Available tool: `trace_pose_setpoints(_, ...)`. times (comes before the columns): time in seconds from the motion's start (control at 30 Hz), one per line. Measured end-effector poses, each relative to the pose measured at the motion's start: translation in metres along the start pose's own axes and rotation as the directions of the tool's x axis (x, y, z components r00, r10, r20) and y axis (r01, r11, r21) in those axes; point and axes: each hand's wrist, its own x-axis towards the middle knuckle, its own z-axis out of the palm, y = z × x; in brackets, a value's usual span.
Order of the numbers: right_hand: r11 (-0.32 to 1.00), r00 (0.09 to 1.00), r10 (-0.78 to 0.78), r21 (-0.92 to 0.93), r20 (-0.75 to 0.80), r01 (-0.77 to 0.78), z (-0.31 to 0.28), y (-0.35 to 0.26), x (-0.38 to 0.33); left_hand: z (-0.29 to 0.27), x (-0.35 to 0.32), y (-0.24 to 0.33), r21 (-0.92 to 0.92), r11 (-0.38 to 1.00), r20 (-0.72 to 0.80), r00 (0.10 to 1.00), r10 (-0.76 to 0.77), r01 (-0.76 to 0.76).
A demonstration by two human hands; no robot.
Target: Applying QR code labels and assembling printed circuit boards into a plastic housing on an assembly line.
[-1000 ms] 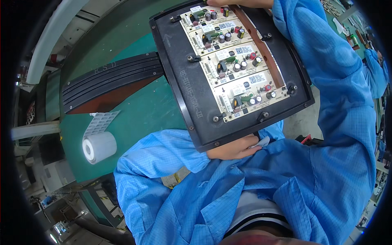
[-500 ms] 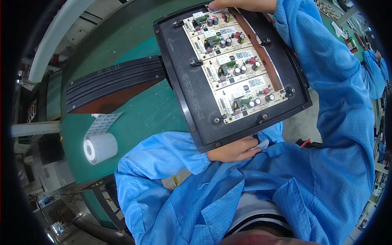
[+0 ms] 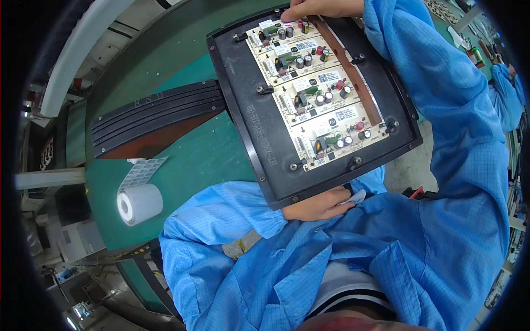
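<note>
I hold a black rectangular carrier tray (image 3: 259,116) tilted up in front of me. Three pale circuit boards (image 3: 317,91) lie in it in a row, studded with small capacitors, and a brown strip (image 3: 353,77) runs along their right side. My left hand (image 3: 320,205) grips the tray's near edge from below, holding a small white scrap with it. At the far edge, my right hand (image 3: 317,8) has its fingertips on the top board. Both arms are in blue sleeves.
Below the tray is a green work surface (image 3: 182,160) with a black ribbed curved track (image 3: 154,118) running left. A white roll of labels (image 3: 138,203) lies at the left near the surface's edge. Another person's blue sleeve (image 3: 505,83) shows at the far right.
The tray has shifted slightly down and toward me in both hands. More of my right hand's fingers now show at its far edge.
</note>
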Motion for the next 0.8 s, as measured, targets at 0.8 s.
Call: trace_pose_setpoints(0.8, 0.965, 0.990, -0.123, -0.222, 0.073, 0.137, -0.018, -0.029, -0.053, -0.002, 0.002, 0.004, 0.022, 1.000, 0.022, 1.000, -0.010, 0.009)
